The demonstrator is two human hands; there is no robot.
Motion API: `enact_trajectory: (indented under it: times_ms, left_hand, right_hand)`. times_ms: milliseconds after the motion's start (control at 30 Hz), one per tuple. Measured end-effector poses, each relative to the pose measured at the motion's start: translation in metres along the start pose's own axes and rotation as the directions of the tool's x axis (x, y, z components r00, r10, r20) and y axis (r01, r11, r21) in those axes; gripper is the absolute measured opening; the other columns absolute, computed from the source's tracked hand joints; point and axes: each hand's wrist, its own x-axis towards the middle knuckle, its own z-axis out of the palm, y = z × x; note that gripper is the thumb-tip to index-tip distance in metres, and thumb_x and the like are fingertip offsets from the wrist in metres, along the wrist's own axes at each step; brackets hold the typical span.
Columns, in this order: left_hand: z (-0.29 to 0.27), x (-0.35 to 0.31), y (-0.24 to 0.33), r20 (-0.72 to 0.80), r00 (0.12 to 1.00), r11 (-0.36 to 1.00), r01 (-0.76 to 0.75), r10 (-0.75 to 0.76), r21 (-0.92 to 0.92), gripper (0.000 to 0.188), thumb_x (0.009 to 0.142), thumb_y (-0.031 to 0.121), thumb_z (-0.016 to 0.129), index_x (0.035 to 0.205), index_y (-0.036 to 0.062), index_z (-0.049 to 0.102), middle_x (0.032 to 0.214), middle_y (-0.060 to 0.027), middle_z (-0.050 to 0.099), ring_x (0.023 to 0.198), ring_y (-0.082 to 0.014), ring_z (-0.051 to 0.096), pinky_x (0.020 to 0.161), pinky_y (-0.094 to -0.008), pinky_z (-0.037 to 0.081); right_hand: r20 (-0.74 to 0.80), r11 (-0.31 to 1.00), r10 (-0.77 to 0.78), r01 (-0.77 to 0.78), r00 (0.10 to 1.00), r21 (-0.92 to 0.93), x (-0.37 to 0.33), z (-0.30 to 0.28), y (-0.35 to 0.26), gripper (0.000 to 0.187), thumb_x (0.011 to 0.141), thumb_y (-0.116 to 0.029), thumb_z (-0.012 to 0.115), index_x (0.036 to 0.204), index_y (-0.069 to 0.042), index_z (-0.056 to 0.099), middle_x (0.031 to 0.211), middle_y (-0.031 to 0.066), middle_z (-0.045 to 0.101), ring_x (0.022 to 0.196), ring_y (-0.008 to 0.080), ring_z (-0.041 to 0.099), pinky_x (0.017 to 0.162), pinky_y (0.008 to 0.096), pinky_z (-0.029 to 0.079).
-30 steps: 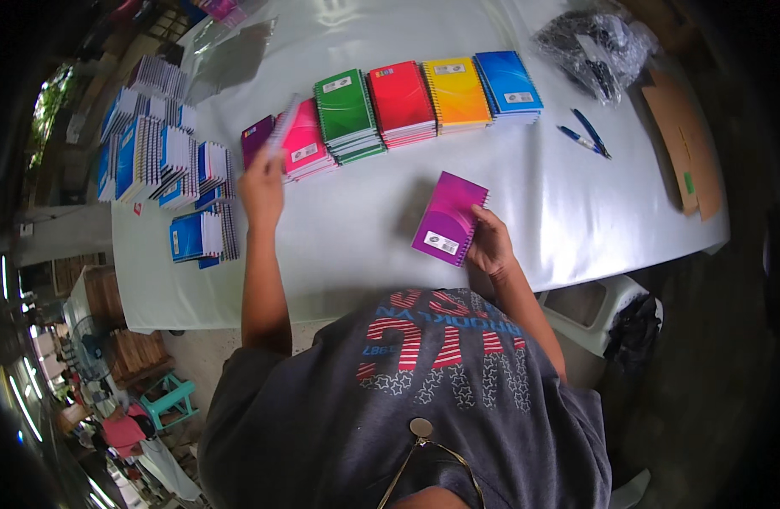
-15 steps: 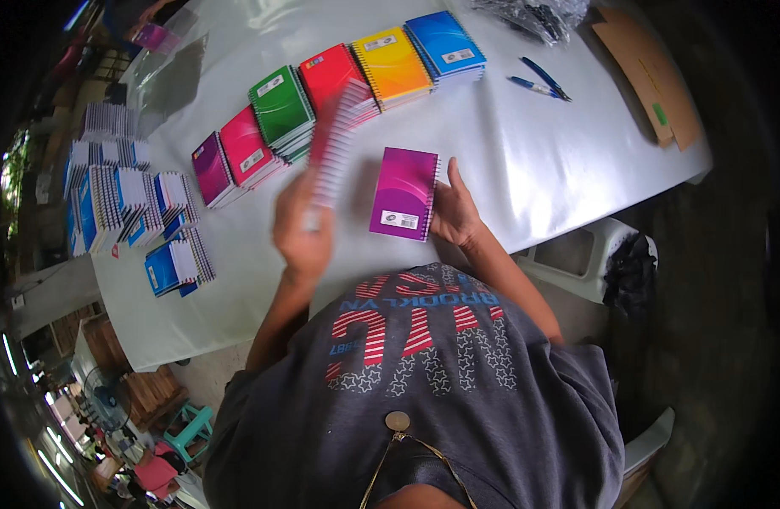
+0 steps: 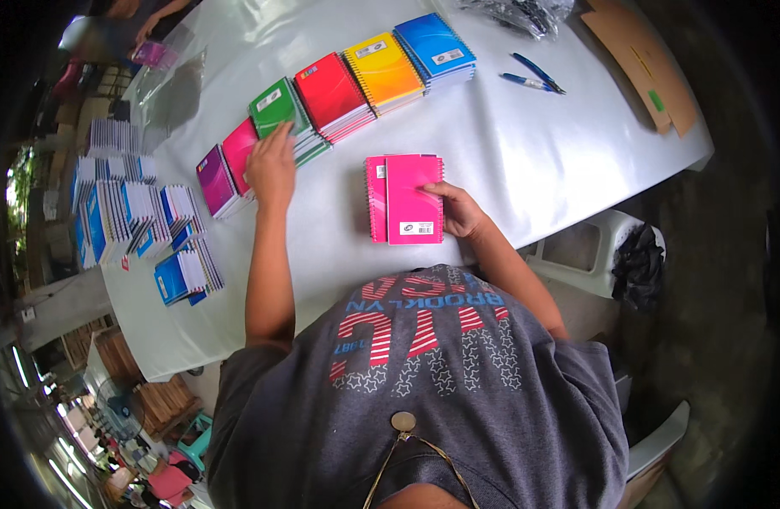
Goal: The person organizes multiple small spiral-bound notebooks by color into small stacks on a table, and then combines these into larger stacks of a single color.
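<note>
My right hand grips a small pile of spiral notebooks by its right edge, thumb on top. Its uppermost one is a pink spiral notebook, with another pink cover showing past its left side. Whatever lies lower in that pile is mostly hidden. My left hand reaches forward, fingers stretched over the near edge of the green notebook stack and beside the pink notebook stack; the fingertips are slightly blurred. In the same row stand a purple stack, a red stack, a yellow stack and a blue stack.
Several blue-covered notebook piles crowd the table's left side. Two pens lie at the right, near a brown cardboard piece and clear plastic. Another person's hand shows far left. A white stool stands beyond the right edge.
The notebook blurred in my left hand has left it, and that hand has moved forward-left to the stacks. Pink notebooks now cover the purple one seen earlier in my right hand.
</note>
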Motion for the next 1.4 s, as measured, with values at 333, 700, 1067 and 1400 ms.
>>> enact_trajectory:
  times_ms: [333, 700, 1067, 1400]
  left_hand:
    - [0.004, -0.002, 0.008, -0.087, 0.996, 0.996, 0.032, -0.024, 0.088, 0.04, 0.081, 0.026, 0.063, 0.116, 0.0079, 0.057, 0.117, -0.0092, 0.058, 0.103, -0.028, 0.054, 0.091, -0.0352, 0.039]
    - [-0.01, 0.011, -0.007, 0.023, 0.998, 0.994, -0.053, 0.056, -0.097, 0.029, 0.083, 0.024, 0.06, 0.108, 0.0104, 0.063, 0.107, -0.0091, 0.061, 0.1, -0.0286, 0.055, 0.087, -0.0342, 0.042]
    - [-0.009, 0.015, 0.0, -0.014, 0.986, 0.986, -0.165, 0.165, 0.007, 0.022, 0.08, 0.018, 0.061, 0.1, 0.0082, 0.064, 0.095, -0.0082, 0.063, 0.086, -0.0253, 0.058, 0.074, -0.0355, 0.047]
    - [-0.054, 0.037, -0.009, -0.263, 0.924, 0.929, 0.188, -0.277, -0.319, 0.013, 0.082, 0.012, 0.056, 0.089, 0.002, 0.059, 0.082, -0.0108, 0.064, 0.07, -0.0208, 0.062, 0.061, -0.03, 0.048]
  right_hand:
    - [-0.013, 0.998, 0.061, -0.061, 0.998, -0.011, 0.004, -0.008, -0.002, 0.039, 0.084, -0.024, 0.057, 0.114, 0.0, 0.051, 0.109, 0.0161, 0.059, 0.098, 0.0247, 0.06, 0.089, 0.0396, 0.048]
    - [-0.021, 0.999, 0.039, -0.039, 0.999, 0.005, 0.002, -0.004, -0.001, 0.04, 0.084, -0.024, 0.057, 0.115, 0.001, 0.051, 0.109, 0.0171, 0.059, 0.097, 0.0249, 0.061, 0.089, 0.0396, 0.048]
    - [-0.016, 1.0, 0.005, -0.005, 1.0, 0.008, 0.002, -0.005, 0.0, 0.039, 0.084, -0.022, 0.057, 0.115, 0.0, 0.05, 0.107, 0.0156, 0.06, 0.095, 0.0232, 0.062, 0.086, 0.0378, 0.05]
    - [0.044, 0.999, -0.028, 0.027, 0.999, 0.034, 0.003, -0.004, 0.001, 0.041, 0.086, -0.029, 0.056, 0.114, 0.0, 0.05, 0.108, 0.0154, 0.06, 0.097, 0.0231, 0.061, 0.087, 0.037, 0.049]
